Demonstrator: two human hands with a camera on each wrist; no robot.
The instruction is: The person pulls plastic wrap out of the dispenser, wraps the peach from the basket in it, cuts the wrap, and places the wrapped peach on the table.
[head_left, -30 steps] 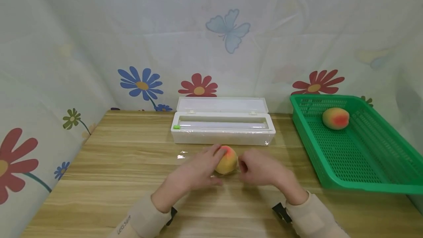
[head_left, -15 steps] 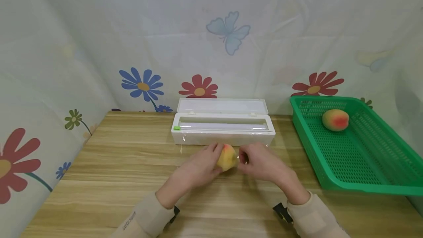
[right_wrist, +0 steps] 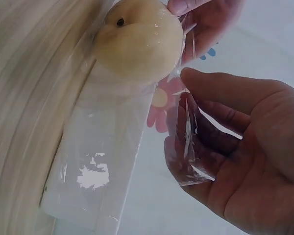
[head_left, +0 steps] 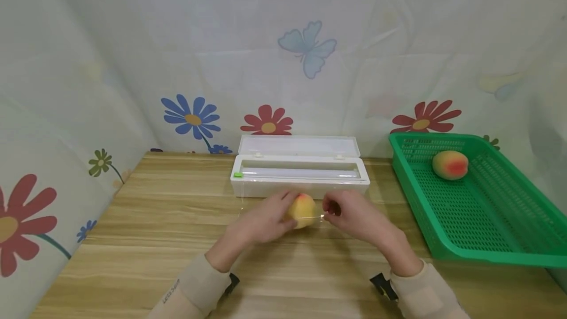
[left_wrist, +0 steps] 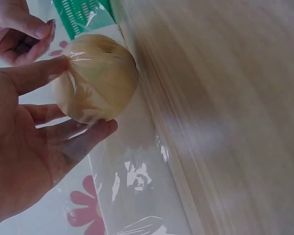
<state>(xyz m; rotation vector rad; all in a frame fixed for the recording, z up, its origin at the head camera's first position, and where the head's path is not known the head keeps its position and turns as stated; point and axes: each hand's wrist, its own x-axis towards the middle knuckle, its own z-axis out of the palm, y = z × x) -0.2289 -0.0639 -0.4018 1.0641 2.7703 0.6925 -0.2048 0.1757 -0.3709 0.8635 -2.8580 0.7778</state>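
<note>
A yellow peach with a red blush is at the table's middle, in front of the white cling film box. My left hand grips it from the left, thumb on the near side. Clear cling film lies over the peach, wrinkled tight under my left thumb in the left wrist view. To the peach's right, my right hand pinches the film's edge between thumb and curled fingers. From there a thin glinting line of film runs to the peach. The film's full outline is hard to make out.
The cling film box stands behind the hands, its lid raised and a film roll inside. On the right, a green plastic basket holds another peach. A flowered curtain hangs behind the wooden table.
The peach has turned a little in my left hand, whose thumb now lies on its near side. My right hand has shifted slightly right, drawing the film edge along. The head view has tilted up slightly.
</note>
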